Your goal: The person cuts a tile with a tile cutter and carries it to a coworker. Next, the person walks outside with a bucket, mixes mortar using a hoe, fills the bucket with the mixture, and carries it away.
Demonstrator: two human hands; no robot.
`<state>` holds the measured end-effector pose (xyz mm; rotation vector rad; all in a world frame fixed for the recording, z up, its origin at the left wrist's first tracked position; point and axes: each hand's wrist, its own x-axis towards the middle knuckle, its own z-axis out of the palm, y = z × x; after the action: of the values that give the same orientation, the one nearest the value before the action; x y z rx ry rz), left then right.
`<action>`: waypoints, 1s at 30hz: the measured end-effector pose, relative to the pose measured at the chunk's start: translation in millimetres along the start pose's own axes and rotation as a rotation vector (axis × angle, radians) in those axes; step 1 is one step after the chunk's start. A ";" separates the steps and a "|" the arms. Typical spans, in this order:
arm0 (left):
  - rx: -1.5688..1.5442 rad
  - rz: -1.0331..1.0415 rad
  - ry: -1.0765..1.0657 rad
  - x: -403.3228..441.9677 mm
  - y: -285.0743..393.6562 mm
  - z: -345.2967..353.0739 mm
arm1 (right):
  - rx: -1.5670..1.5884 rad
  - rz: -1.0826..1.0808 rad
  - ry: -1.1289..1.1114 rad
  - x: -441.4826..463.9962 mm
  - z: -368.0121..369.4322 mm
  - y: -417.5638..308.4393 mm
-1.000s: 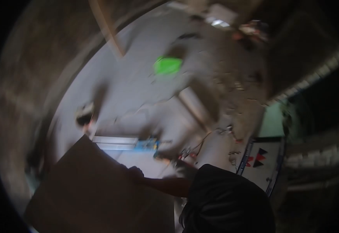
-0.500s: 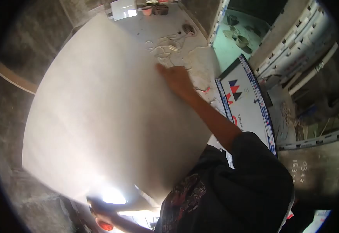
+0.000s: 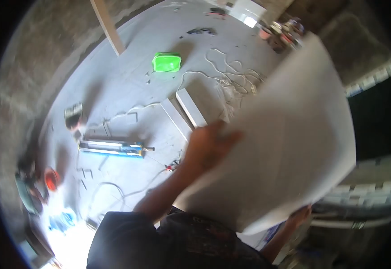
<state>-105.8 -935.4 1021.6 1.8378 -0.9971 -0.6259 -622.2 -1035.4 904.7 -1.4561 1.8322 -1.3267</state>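
A large pale panel (image 3: 289, 134) fills the right half of the view, its surface slightly blurred and tilted in front of me. My left hand (image 3: 209, 145) grips its left edge, with the thumb lying over the face. At the panel's lower right edge, my right hand (image 3: 298, 216) is closed around the border. Part of the right hand's grip is hidden by the sheet.
On the floor lie a green basin (image 3: 166, 62), two long pale bars (image 3: 191, 107), a white cable (image 3: 204, 74) and a blue tile cutter-like tool (image 3: 112, 148). A wooden plank (image 3: 108, 29) leans at the wall. An orange bucket (image 3: 52, 179) stands left.
My view has turned left, showing more of the floor. The panel has swung from the left side of the view to the right, with both hands still on it.
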 end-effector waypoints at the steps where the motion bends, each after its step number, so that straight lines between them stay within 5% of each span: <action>1: 0.006 -0.031 -0.082 10.7 22.5 13.9 | -0.451 -0.229 0.033 26.9 -22.4 22.2; 2: -0.062 -0.037 -0.125 22.2 36.1 35.0 | -1.217 -0.509 0.037 64.2 -45.5 51.3; 4: -0.164 0.046 -0.021 38.8 52.1 84.3 | -1.038 -0.955 0.191 98.6 -78.6 58.0; 8: -0.359 0.105 -0.154 69.8 93.0 133.7 | -1.254 -0.490 0.261 149.3 -97.1 52.6; 12: -0.393 0.154 -0.154 118.2 115.3 178.5 | -1.285 -0.326 0.250 207.8 -98.5 78.7; 14: -0.372 0.157 -0.141 151.2 126.2 196.4 | -1.389 -0.460 0.325 233.0 -82.3 72.0; 16: -0.335 0.184 -0.126 192.3 134.9 219.4 | -1.171 -0.098 0.048 258.4 -49.1 40.3; 17: -0.315 0.168 -0.135 212.9 137.5 231.1 | -1.159 -0.084 0.057 275.2 -41.4 60.6; 18: -0.297 0.151 -0.147 234.1 139.4 242.5 | -0.667 -0.045 0.187 289.0 -27.7 74.5; 20: -0.281 0.159 -0.168 283.0 141.4 265.1 | -0.160 -0.026 0.316 333.9 -0.2 88.9; 22: -0.277 0.173 -0.171 341.8 143.2 285.0 | 0.400 0.259 0.411 363.5 74.8 17.7; 26: -0.292 0.137 -0.158 495.4 178.2 303.5 | 0.592 0.276 0.297 505.7 156.5 17.3; 30: -0.109 0.046 -0.128 615.4 219.7 315.6 | 0.518 0.466 0.476 577.5 278.0 -90.8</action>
<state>-91.7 -1659.0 1074.1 1.6924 -1.0650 -0.7631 -552.8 -1674.1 983.7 -0.4364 1.7475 -1.8026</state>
